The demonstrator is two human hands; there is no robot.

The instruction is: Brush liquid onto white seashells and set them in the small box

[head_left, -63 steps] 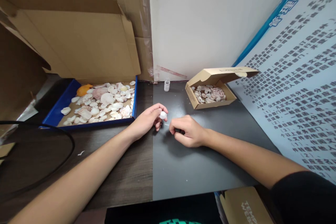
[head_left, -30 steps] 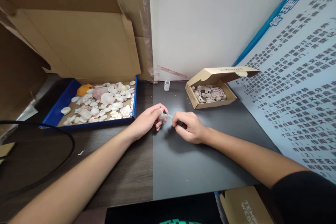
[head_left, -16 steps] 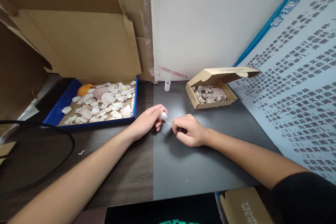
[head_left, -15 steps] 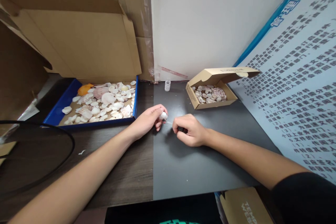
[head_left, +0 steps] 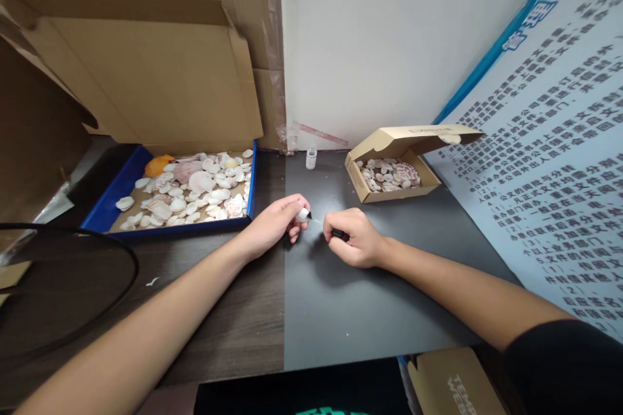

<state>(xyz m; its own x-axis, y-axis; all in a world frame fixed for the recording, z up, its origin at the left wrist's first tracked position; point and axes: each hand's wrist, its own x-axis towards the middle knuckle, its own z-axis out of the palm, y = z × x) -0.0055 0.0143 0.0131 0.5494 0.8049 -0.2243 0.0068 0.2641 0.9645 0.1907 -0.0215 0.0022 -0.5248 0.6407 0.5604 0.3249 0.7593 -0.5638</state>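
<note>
Pinched between the thumb and fingers of my left hand (head_left: 278, 224) is a small white shell (head_left: 303, 213). A dark patch shows at its right edge; whether that is a bristle tip or a mark on the shell I cannot tell. My right hand (head_left: 353, 238) is closed around a small brush with a black handle (head_left: 339, 234). Its thin, pale stem points left at the shell, with its tip at or very near the shell's edge. Behind both hands, a small clear bottle (head_left: 311, 158) with a printed label stands upright on the grey mat (head_left: 335, 318).
To the left lies an open blue-sided cardboard box (head_left: 168, 231) full of assorted shells (head_left: 199, 182). At the back right a smaller carton (head_left: 399, 195) holds more shells. A black cable (head_left: 134, 272) loops over the table's left side. Walls and a printed board (head_left: 549, 162) enclose the back and right.
My right hand has risen slightly and shifted a little right with the brush. The shell is turned a little in my left hand, and a dark patch now shows at its edge.
</note>
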